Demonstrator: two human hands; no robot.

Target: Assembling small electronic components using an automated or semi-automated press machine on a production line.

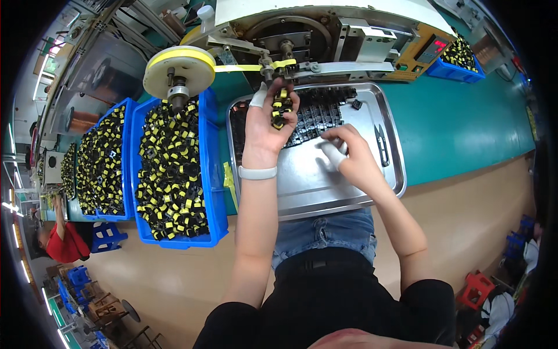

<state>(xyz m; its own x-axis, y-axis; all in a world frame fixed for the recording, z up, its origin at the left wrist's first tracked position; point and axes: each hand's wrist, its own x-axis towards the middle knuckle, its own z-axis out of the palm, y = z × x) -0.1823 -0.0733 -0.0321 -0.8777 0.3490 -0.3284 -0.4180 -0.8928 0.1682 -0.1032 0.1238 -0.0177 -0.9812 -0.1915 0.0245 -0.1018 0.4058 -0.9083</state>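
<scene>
Palm up, my left hand (267, 128) has its fingers curled around several small black coil bobbins (281, 109) wrapped in yellow tape. It is just below the machine's spindle (267, 71), where a strip of yellow tape comes across. White covers sit on its thumb and on my right thumb. My right hand (356, 154) is over the metal tray (314, 186), fingers curled in beside rows of black bobbins (317, 113). Whatever its fingertips hold is too small to make out. One loose black bobbin (356, 104) lies apart near the tray's far right corner.
A tape roll (179, 72) on a reel stands left of the machine (360, 43). Blue bins (216, 198) of yellow-taped bobbins line the left. Small black snips (381, 145) lie at the tray's right side. A person in red (67, 244) sits far left.
</scene>
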